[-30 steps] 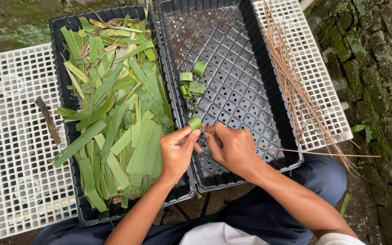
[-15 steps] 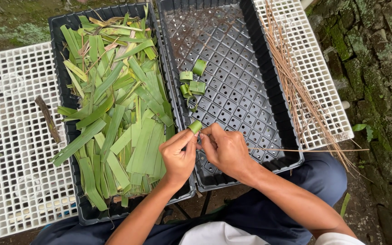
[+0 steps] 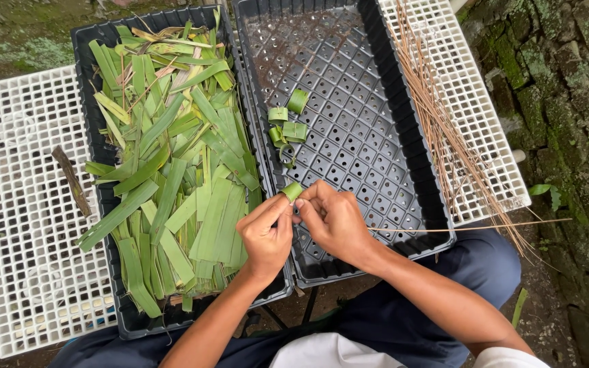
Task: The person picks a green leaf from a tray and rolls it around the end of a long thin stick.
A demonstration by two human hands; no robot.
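A small rolled green leaf strip (image 3: 292, 191) is held between the fingertips of both hands, just above the near left corner of the right black tray (image 3: 403, 146). The left hand (image 3: 265, 235) is closed on the strip from the left side, with thumb and forefinger pinched on it. The right hand (image 3: 335, 219) is closed as well, its fingers meeting the strip from the right; a thin brown stick (image 3: 472, 226) runs out from under this hand to the right, over the near rim of the tray, so it seems to be gripped too, though the grip itself is hidden.

The step in hand is judged to be the fastening of the rolled strip with the stick. For the next move, the roll must be kept tight by the left hand while the stick point is guided through it with care, because the roll can spring open.

Further inside the tray, four finished leaf rolls (image 3: 286, 126) are lying near its left wall. To the left of the tray, a second black tray (image 3: 90, 54) is filled with long leaf strips (image 3: 172, 170). To the right, a bundle of sticks (image 3: 438, 116) is laid on a white grid (image 3: 475, 75).
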